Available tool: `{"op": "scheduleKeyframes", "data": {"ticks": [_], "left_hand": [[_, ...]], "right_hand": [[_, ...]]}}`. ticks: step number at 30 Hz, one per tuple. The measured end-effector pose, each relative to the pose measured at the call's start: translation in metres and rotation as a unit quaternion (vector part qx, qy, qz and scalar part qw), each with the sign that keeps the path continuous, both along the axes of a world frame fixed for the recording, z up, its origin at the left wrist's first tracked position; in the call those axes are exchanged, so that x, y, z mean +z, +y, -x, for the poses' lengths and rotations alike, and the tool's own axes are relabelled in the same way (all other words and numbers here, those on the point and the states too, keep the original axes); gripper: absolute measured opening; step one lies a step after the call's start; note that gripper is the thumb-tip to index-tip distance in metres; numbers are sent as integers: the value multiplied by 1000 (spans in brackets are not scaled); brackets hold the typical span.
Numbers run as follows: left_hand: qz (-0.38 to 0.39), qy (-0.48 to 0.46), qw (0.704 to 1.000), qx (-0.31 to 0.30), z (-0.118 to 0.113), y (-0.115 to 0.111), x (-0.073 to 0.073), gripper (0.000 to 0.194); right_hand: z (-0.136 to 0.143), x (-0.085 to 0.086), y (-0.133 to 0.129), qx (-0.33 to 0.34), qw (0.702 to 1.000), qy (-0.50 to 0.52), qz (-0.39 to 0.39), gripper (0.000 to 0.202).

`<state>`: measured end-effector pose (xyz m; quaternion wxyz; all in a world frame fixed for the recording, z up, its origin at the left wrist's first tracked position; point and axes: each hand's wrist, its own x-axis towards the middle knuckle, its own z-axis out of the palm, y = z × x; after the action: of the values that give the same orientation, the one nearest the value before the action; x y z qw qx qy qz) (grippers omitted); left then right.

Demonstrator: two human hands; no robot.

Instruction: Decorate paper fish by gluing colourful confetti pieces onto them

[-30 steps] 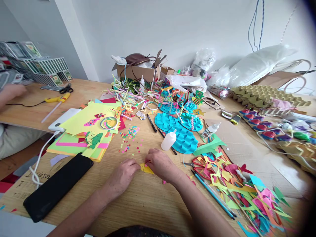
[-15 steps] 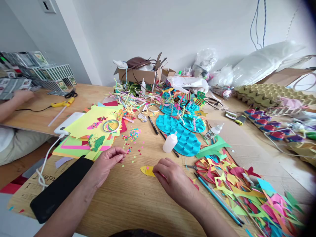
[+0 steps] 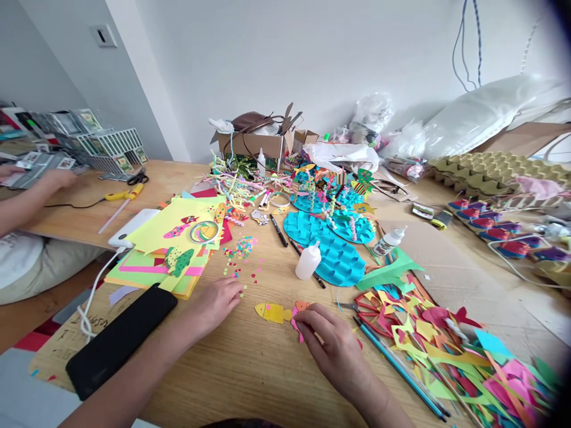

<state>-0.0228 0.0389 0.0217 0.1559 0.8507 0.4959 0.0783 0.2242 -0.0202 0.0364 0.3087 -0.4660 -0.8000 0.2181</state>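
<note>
My left hand (image 3: 217, 304) rests palm down on the table, its fingers loosely out beside small loose paper dots (image 3: 245, 245). Nothing shows in it; the thumb is mostly hidden. My right hand (image 3: 332, 336) has thumb and forefinger brought together at a pink paper fish (image 3: 296, 321), whose rear part the fingers cover. An orange paper piece (image 3: 302, 305) peeks out behind those fingers. Left of them lies a yellow paper fish (image 3: 273, 312) with a drawn face and a pink dot on it. A white glue bottle (image 3: 308, 261) stands beyond both hands.
Paper sheets (image 3: 149, 223) and a black phone (image 3: 120, 342) lie left. Blue scalloped ovals (image 3: 332, 252) are behind the bottle. Right are red-handled scissors (image 3: 370, 306), pencils (image 3: 401, 365) and coloured scraps (image 3: 446, 339). At far left a co-worker's hand (image 3: 60, 178) works near a glue gun (image 3: 125, 194).
My right hand has moved right, uncovering the yellow fish's tail and part of the pink fish. My left hand has turned palm down and lowered, its pinch loosened.
</note>
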Motion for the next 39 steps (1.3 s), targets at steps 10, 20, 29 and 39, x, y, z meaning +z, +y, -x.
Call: {"op": "scheduleKeyframes", "data": {"ticks": [10,20,29,39], "left_hand": [[27,23,999,-10,-5,14,-5,16],[50,23,998,-16,-8,16,2,15],[43,7,999,32,15,26,16,15],[64,38,996,39,15,10,17,16]], "right_hand": [[-3,-10,3,-5,1000,12,-24,16],[-3,-14,4,5,1000,11,-20,15],[-5,-15,4,2,1000,7,-9,15],[-3,-16,6,7,1000,6,-5,18]]}}
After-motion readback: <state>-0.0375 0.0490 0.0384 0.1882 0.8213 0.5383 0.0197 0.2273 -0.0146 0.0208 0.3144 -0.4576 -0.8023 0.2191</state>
